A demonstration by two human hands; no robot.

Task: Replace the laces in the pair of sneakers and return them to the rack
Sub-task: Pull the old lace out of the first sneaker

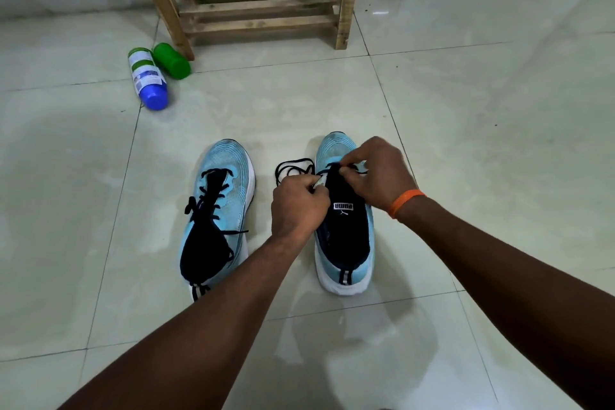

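Two light blue sneakers with black tongues stand side by side on the tiled floor, toes pointing away from me. The left sneaker (219, 210) is laced with a black lace. Over the right sneaker (346, 243) both my hands work near the front eyelets. My left hand (298, 206) pinches the black lace (293, 170) at the shoe's left edge; loose loops of it lie on the floor between the shoes. My right hand (379, 173), with an orange wristband, pinches the lace at the top of the tongue.
A wooden rack (263, 7) stands against the wall straight ahead. Two bottles lie on the floor by its left leg: a white and blue one (148, 78) and a green one (171, 60). Open tiled floor spreads to the right.
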